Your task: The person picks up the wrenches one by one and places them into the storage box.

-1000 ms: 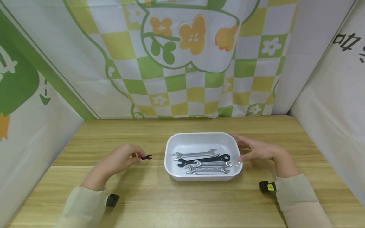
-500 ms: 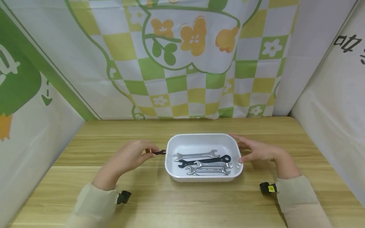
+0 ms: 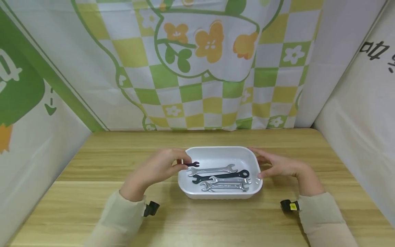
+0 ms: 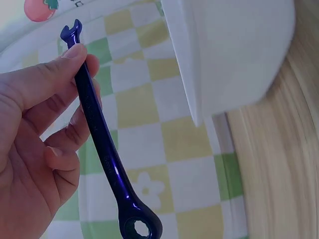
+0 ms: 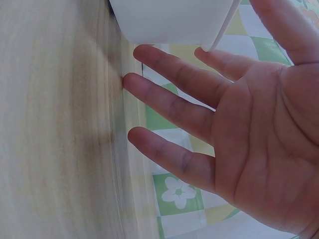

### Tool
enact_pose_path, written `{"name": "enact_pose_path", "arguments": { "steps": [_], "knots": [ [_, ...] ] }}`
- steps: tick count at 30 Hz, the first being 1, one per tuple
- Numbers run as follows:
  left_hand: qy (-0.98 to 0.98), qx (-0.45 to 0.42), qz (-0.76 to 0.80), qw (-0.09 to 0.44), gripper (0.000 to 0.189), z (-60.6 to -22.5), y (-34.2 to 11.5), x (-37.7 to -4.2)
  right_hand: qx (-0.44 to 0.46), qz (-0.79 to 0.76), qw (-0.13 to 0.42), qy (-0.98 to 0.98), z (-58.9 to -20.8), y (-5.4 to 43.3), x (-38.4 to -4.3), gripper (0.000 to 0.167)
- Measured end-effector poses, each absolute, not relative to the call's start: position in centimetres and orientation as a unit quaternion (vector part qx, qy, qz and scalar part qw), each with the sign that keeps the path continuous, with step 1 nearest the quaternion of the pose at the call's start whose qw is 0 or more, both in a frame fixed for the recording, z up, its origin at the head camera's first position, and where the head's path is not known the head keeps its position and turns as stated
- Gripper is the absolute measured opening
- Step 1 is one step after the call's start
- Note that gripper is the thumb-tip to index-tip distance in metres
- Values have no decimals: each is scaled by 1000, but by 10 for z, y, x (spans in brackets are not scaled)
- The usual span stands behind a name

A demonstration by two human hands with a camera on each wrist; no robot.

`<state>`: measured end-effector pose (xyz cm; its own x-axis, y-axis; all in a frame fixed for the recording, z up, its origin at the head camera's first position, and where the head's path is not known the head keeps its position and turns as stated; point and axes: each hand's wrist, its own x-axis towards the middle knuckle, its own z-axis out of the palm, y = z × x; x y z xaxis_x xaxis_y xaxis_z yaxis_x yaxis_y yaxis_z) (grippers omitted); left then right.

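My left hand (image 3: pixel 163 166) pinches a dark combination wrench (image 4: pixel 102 134) between thumb and fingers, close to its open-ended head. That head pokes over the left rim of a white plastic bin (image 3: pixel 219 195) in the head view. In the left wrist view the ring end hangs down, away from the fingers. Inside the bin lie a black combination wrench (image 3: pixel 205 178) and several silver open-ended wrenches (image 3: pixel 213 170), roughly side by side. My right hand (image 3: pixel 282 165) is at the bin's right end, thumb and forefinger at the rim, its other fingers extended in the right wrist view.
The bin stands on a wood-grain table (image 3: pixel 216 223). A checked, flower-printed cloth (image 3: pixel 203 92) hangs behind the table's back edge, and white printed sheets (image 3: pixel 361 113) flank both sides. Small black cameras (image 3: pixel 151 208) sit on the wrists.
My left hand has carried the dark combination wrench rightward from the table's left part to over the bin's left rim. The right hand and the bin have stayed in place.
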<state>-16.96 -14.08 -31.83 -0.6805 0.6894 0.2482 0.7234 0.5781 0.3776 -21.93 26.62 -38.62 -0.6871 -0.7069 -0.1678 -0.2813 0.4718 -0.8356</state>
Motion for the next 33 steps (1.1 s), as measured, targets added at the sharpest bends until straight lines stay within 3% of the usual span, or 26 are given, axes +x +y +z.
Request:
{"name": "enact_pose_path", "arguments": {
  "steps": [21,33],
  "knots": [
    [-826,-494,-268,34,11,-322,-90,-178,-300,-417,256,819,-390,267,-220,96],
    [-826,-451,-339,14,12,-340,-83,-191,-303,-415,255,819,-387,266,-219,96]
  ]
}}
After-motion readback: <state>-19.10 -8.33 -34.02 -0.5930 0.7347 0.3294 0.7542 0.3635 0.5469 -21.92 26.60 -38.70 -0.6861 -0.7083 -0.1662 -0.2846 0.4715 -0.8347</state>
